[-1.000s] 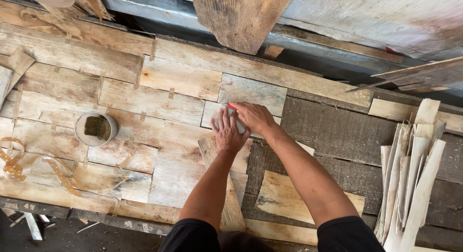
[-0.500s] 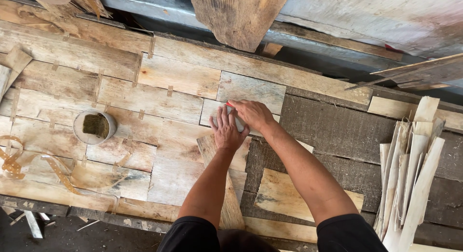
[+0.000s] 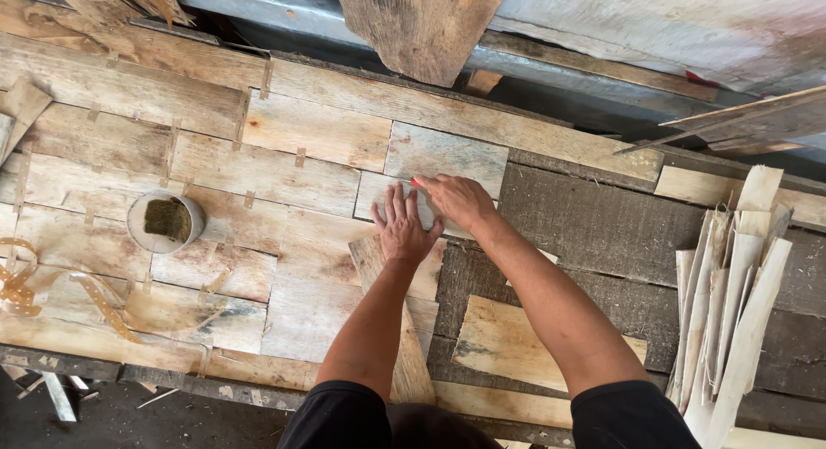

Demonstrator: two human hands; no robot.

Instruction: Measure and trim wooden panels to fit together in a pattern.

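- Left hand [image 3: 402, 229], centre frame: fingers spread flat, pressing a small pale veneer sheet [image 3: 379, 197], rough-grained and rectangular.
- Right hand [image 3: 460, 199]: curled around a red-tipped tool [image 3: 416, 182] at that sheet's upper edge.
- Round tape roll [image 3: 165, 221], left.
- Curled veneer strips [image 3: 731, 303] stacked at right.

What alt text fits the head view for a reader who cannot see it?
A person's left hand presses flat on a pale veneer piece on a patchwork of thin wood sheets, while the right hand holds a small red-tipped tool at its edge. A round pot stands left; veneer strips lie right.
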